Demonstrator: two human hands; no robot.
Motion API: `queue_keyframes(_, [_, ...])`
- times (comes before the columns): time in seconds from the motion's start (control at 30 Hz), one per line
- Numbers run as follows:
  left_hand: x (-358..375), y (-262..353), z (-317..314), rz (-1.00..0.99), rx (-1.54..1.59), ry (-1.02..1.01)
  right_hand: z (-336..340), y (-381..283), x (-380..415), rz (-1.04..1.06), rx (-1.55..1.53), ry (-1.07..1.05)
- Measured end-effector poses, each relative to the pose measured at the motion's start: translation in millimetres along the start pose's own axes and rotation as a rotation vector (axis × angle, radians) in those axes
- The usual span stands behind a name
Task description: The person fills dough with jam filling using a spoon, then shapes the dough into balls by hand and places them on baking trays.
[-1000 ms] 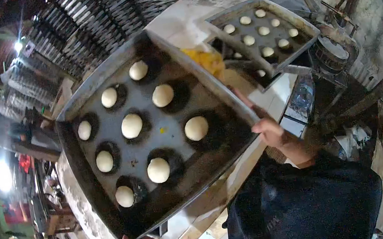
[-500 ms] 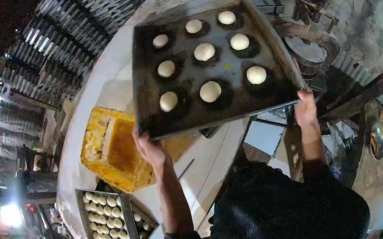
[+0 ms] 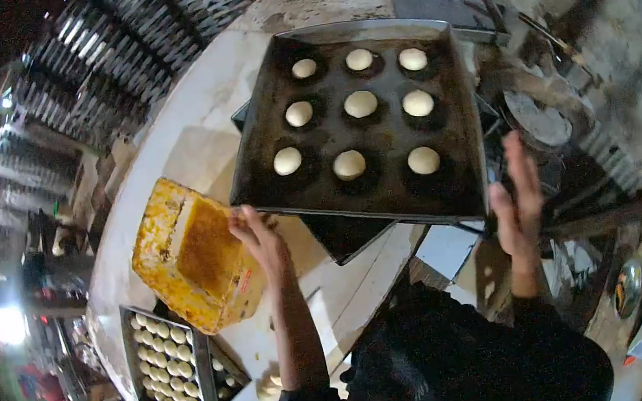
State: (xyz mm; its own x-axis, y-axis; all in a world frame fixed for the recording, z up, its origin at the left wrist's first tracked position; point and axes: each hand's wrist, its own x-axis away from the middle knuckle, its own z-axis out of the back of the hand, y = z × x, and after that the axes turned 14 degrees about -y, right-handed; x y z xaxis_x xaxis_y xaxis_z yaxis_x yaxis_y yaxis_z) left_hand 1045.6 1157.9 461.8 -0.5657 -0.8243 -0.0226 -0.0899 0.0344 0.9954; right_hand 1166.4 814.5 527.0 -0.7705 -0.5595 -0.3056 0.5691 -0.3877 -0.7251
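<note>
A dark square baking tray (image 3: 358,142) holds several pale round dough balls (image 3: 361,104) in spaced rows. It lies askew over another dark tray (image 3: 351,237), whose corners stick out from underneath. My left hand (image 3: 265,245) is at the near left corner, fingers apart and fingertips right by the rim. Off the right edge, my right hand (image 3: 517,201) stands open with fingers stretched upward and nothing in it. Left of the trays is a yellow, smeared square tub (image 3: 193,255), close to my left hand.
A tray packed with dough balls (image 3: 168,369) stands at the table's lower left, overlapping another. Some dough pieces (image 3: 270,386) lie near my left forearm. An additional tray (image 3: 447,2) is at the back right. Stacked slatted metal racks (image 3: 112,57) line the left side of the white table (image 3: 185,109).
The tray of dough balls has come down and turned slightly, now lying over another tray. My right hand has let go and moved off its edge; my left fingers have loosened at the corner.
</note>
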Motion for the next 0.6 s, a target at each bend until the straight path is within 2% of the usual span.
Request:
queue_keyframes(0.03, [18.0, -13.0, 5.4, -0.074, -0.038, -0.083, 11.0, -13.8, -12.8, 0.108, 0.096, 0.132])
queue_keyframes(0.07, [41.0, -26.6, 11.6, -0.150, -0.082, -0.162, 18.8, -25.1, -24.9, 0.149, 0.028, -0.004])
queue_keyframes(0.1, [65.1, -26.7, 3.6, -0.173, -0.255, -0.164, 21.5, -34.4, -35.3, 0.184, -0.042, -0.148])
queue_keyframes(0.13, [89.7, 14.1, -10.6, -0.098, -0.391, -0.261, 16.0, -42.0, -51.3, 0.243, 0.002, -0.290])
queue_keyframes(0.2, [106.0, 9.6, -12.0, 0.012, -0.631, -0.337, -5.6, -45.5, -63.1, 0.118, 0.204, -0.470])
queue_keyframes(0.27, [110.9, 7.0, -4.4, 0.090, -0.832, -0.311, -17.7, -42.0, -69.4, 0.115, 0.320, -0.651])
queue_keyframes(0.3, [116.0, -7.8, 6.6, -0.088, -0.784, -0.340, -17.6, -39.1, -69.8, 0.154, 0.347, -0.757])
queue_keyframes(0.33, [122.1, -9.0, 15.5, -0.035, -0.804, -0.404, -20.6, -43.6, -69.0, 0.141, 0.311, -0.690])
queue_keyframes(0.37, [131.1, -23.6, 23.5, -0.167, -0.694, -0.413, -22.8, -46.6, -66.5, 0.133, 0.268, -0.628])
queue_keyframes(0.4, [143.1, -24.8, 33.7, -0.117, -0.650, -0.524, -24.8, -42.6, -63.8, 0.225, 0.302, -0.480])
queue_keyframes(0.43, [154.2, -37.0, 36.9, -0.107, -0.590, -0.533, -29.0, -36.8, -65.5, 0.311, 0.309, -0.323])
queue_keyframes(0.47, [172.4, -7.2, 46.5, -0.095, -0.583, -0.522, -34.5, -37.3, -62.6, 0.336, 0.152, -0.197])
queue_keyframes(0.5, [190.7, -8.7, 52.7, -0.034, -0.517, -0.493, -40.0, -36.3, -61.9, 0.337, -0.013, -0.082])
queue_keyframes(0.53, [214.6, 16.5, 70.3, 0.070, -0.510, -0.513, -49.8, -35.0, -62.8, 0.409, -0.161, -0.092])
queue_keyframes(0.57, [238.7, 6.7, 91.1, 0.063, -0.520, -0.442, -61.6, -40.4, -62.7, 0.468, -0.307, -0.100])
queue_keyframes(0.6, [268.9, -19.7, 107.9, 0.039, -0.483, -0.380, -82.4, -77.5, -47.2, 0.499, -0.295, -0.103])
